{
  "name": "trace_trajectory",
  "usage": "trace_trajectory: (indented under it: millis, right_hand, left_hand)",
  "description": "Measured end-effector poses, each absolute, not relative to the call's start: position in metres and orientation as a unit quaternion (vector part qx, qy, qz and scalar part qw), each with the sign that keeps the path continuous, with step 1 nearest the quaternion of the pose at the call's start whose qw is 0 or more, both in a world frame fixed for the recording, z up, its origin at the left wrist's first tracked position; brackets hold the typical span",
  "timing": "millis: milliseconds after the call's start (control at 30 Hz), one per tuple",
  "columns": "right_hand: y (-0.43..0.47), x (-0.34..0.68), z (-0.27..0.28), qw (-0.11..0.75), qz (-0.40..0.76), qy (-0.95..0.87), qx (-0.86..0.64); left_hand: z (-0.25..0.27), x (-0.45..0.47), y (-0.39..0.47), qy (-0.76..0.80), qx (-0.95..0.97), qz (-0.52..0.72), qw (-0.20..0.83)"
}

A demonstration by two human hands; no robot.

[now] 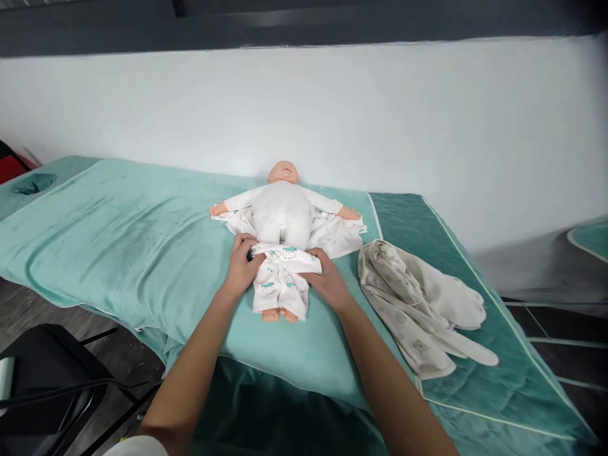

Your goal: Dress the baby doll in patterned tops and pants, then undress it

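A baby doll point(282, 209) with a white cloth body lies on its back, head toward the wall and arms spread. White printed baby pants point(281, 282) cover its legs, with the bare feet showing below the cuffs. The waistband sits around the upper legs. My left hand point(241, 263) grips the waistband at its left side, and my right hand point(325, 278) grips it at the right. Under the doll's back and arms a white baby top point(335, 234) is spread out.
A crumpled cream baby garment point(418, 304) lies right of the doll. The green padded bed point(142, 221) stands against a white wall point(304, 107) and has a face hole point(34, 183) at far left. A black chair point(52, 373) stands at lower left.
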State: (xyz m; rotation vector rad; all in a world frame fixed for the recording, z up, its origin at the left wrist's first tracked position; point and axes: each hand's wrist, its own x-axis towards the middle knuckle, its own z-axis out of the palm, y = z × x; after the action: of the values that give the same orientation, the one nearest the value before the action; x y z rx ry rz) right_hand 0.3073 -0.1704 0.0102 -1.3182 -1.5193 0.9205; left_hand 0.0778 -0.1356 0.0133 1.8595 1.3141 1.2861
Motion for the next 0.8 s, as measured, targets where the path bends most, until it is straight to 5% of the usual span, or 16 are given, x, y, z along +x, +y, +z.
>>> trace_trajectory:
  millis: [400,800]
  right_hand:
    - [-0.173,0.304,0.002,0.457,0.287,-0.622,-0.568]
    - [-0.254,0.296,0.001,0.345,0.254,-0.719,-0.547]
  left_hand:
    - [-0.007,0.090,-0.199,0.487,0.709,0.463,0.213]
    - [-0.003,0.085,-0.184,0.480,0.737,0.452,0.148]
